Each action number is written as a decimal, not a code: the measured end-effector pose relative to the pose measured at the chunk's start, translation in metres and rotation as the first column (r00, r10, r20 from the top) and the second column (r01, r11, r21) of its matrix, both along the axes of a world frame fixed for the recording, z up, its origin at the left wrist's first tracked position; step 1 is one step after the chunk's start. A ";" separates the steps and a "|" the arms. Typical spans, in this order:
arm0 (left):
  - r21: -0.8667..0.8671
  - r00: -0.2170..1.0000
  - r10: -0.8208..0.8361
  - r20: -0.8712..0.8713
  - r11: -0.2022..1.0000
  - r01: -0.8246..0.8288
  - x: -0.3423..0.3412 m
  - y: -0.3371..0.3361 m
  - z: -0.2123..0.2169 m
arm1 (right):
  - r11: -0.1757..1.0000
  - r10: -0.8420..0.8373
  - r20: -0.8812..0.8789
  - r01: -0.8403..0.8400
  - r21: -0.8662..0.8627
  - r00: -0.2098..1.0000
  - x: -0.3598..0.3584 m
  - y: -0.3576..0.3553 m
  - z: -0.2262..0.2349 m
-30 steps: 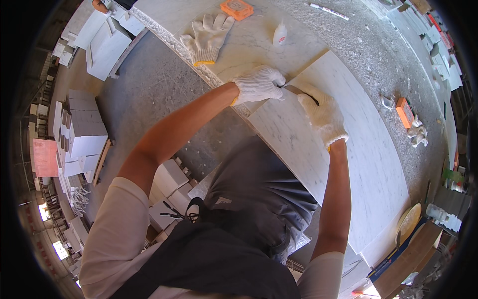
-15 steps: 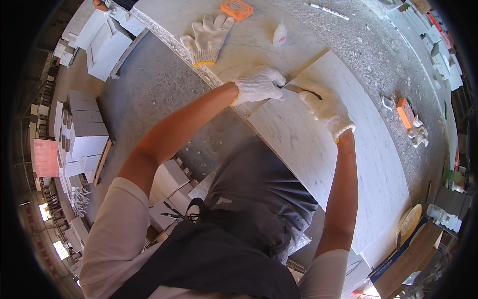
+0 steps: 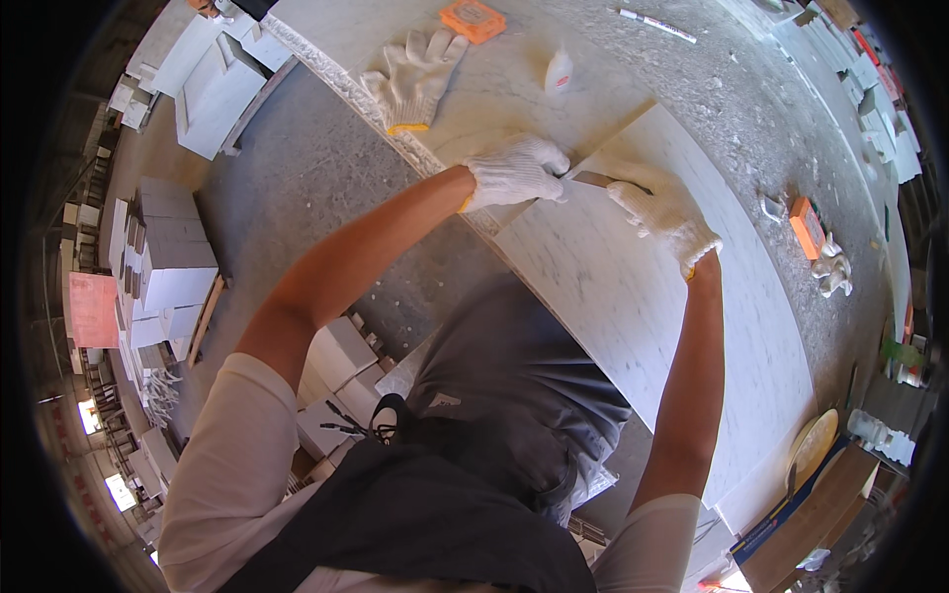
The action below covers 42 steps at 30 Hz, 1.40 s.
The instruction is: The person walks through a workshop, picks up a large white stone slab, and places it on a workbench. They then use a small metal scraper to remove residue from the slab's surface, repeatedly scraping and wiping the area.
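Both my hands wear white knitted gloves. My left hand (image 3: 519, 170) is at the end edge of a grey-veined white marble slab (image 3: 652, 296), fingers curled and fingertips pinched at its corner; what they grip is hidden. Across the upper part of that slab lies my right hand (image 3: 664, 210), fingers bent. A thin brownish flat piece (image 3: 595, 179) shows between the two hands at the slab's edge, against my right fingertips; its kind is unclear. The slab rests on a larger marble surface (image 3: 494, 94).
On the bench lie a spare glove (image 3: 415, 81), an orange block (image 3: 472, 20), a small white bottle (image 3: 558, 72) and a marker (image 3: 657, 26). At right are another orange block (image 3: 807, 227) and a crumpled glove (image 3: 832, 267). Stacked pale slabs (image 3: 176, 242) stand at left.
My right hand has slid a little to the right along the slab, its forearm shifting with it. My left hand has stayed nearly in place.
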<state>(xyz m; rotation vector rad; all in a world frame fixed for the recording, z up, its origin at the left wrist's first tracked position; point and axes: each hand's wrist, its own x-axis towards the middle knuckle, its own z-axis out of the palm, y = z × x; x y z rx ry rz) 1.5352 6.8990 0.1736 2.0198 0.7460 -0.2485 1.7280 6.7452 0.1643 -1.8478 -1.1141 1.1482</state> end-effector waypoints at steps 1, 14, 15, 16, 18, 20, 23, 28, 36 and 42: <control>-0.007 0.999 -0.030 -0.029 1.000 0.030 0.001 0.001 0.001 | 1.000 -0.011 0.011 0.011 0.005 1.000 0.000 -0.002 0.000; -0.048 0.999 0.030 -0.018 0.998 -0.030 0.001 -0.001 0.000 | 0.997 -0.010 0.106 0.002 0.079 0.994 -0.009 -0.003 -0.006; -0.038 0.999 0.024 -0.024 0.999 -0.025 0.001 -0.001 0.000 | 0.998 -0.008 0.081 0.003 0.060 0.997 -0.009 -0.002 -0.004; -0.028 0.999 0.018 -0.029 0.999 -0.019 0.001 -0.001 0.001 | 0.999 -0.006 0.056 0.003 0.041 0.998 -0.009 -0.003 -0.002; -0.017 0.999 0.008 -0.034 1.000 -0.009 0.001 -0.001 0.002 | 1.000 -0.003 0.031 0.003 0.003 1.000 -0.008 -0.004 0.001; -0.015 0.999 -0.004 -0.036 1.000 0.003 0.001 -0.001 0.002 | 0.999 -0.004 0.029 0.005 -0.035 1.000 -0.008 -0.004 0.003; -0.026 0.999 0.032 0.008 0.999 -0.031 -0.001 -0.003 0.001 | 1.000 0.014 0.095 -0.012 -0.024 0.995 -0.009 -0.001 0.003; -0.045 0.999 0.035 0.014 0.998 -0.034 -0.001 -0.002 -0.002 | 1.000 0.016 0.092 -0.018 0.021 0.996 -0.012 0.003 0.003; -0.048 0.999 0.029 0.022 0.998 -0.028 -0.001 -0.002 0.000 | 0.998 -0.040 0.025 0.039 0.045 0.999 -0.009 -0.008 0.004; -0.041 1.000 0.013 -0.006 0.999 -0.013 0.000 -0.002 0.001 | 0.993 -0.094 0.068 0.089 0.077 0.993 -0.016 -0.008 -0.004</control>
